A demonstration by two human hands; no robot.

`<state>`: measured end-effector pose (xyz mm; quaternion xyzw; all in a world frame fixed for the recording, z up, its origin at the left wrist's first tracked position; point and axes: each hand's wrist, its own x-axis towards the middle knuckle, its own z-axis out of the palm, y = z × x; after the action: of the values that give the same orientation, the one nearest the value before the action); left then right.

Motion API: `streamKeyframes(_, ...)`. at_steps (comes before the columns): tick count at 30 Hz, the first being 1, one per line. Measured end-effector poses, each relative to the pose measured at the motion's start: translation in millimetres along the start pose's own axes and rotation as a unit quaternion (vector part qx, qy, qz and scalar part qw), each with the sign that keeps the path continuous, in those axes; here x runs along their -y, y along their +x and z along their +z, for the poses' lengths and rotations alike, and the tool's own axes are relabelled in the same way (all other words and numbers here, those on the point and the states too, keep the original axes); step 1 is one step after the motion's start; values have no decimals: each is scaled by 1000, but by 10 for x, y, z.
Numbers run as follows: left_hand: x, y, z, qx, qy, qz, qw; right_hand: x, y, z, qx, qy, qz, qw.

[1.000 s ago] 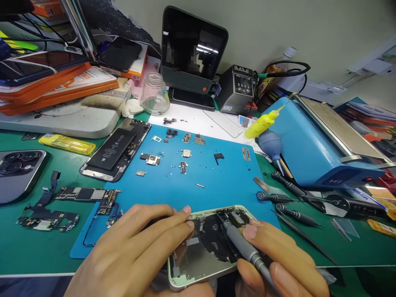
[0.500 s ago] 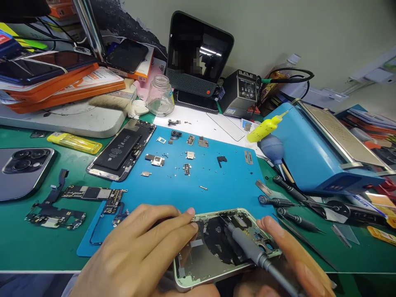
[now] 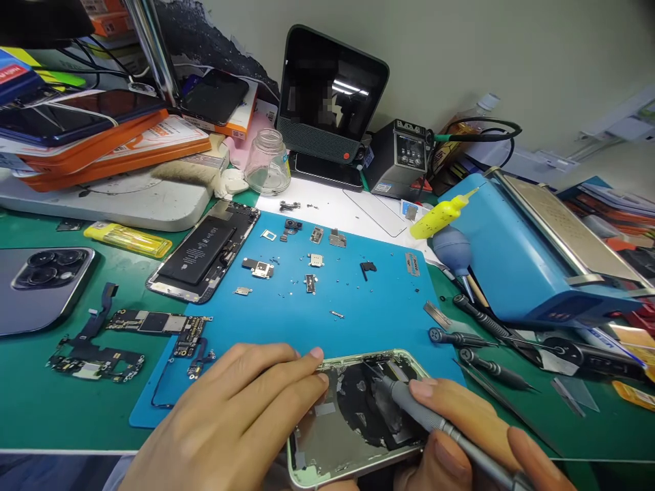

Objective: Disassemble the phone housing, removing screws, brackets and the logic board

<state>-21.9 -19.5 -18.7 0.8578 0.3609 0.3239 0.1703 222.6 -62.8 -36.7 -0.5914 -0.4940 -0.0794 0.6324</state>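
A pale green phone housing (image 3: 340,447), its inside facing up, is tilted near the mat's front edge. My left hand (image 3: 230,416) grips its left end, fingers over the top rim and partly hidden below. My right hand (image 3: 475,423) is closed around a grey pen-shaped tool (image 3: 417,407) with a narrow pointed tip. That tip meets the inside of the housing near its upper edge, beside the black round patch (image 3: 361,402). My right fingers cover the housing's right end, where the camera openings are.
Small phone parts and screws lie across the blue mat (image 3: 266,317). Left are a logic board (image 3: 153,320), a flex cable assembly (image 3: 95,361) and a screen with battery (image 3: 199,252). Screwdrivers (image 3: 491,368), tweezers (image 3: 501,402) and a blue machine (image 3: 527,266) occupy the right.
My right thumb and fingers have closed in around the grey tool, where before they were spread beside the housing's right end. The tool has shifted slightly; my left hand keeps its hold.
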Motion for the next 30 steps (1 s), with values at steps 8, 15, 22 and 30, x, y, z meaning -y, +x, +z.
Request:
streamKeyframes(8, 13, 172, -68, 25, 98, 85, 991, 250, 240, 199, -119, 100, 81, 984)
streamKeyframes(15, -227, 638, 2, 22, 31, 43, 998, 156, 246, 83, -33, 156, 54, 986)
streamKeyframes(22, -328, 913, 77, 73, 72, 79, 992, 119, 228, 29, -35, 158, 91, 983)
streamKeyframes(30, -225, 1250, 147, 107, 171, 74, 977, 5, 195, 108, -129, 137, 78, 979)
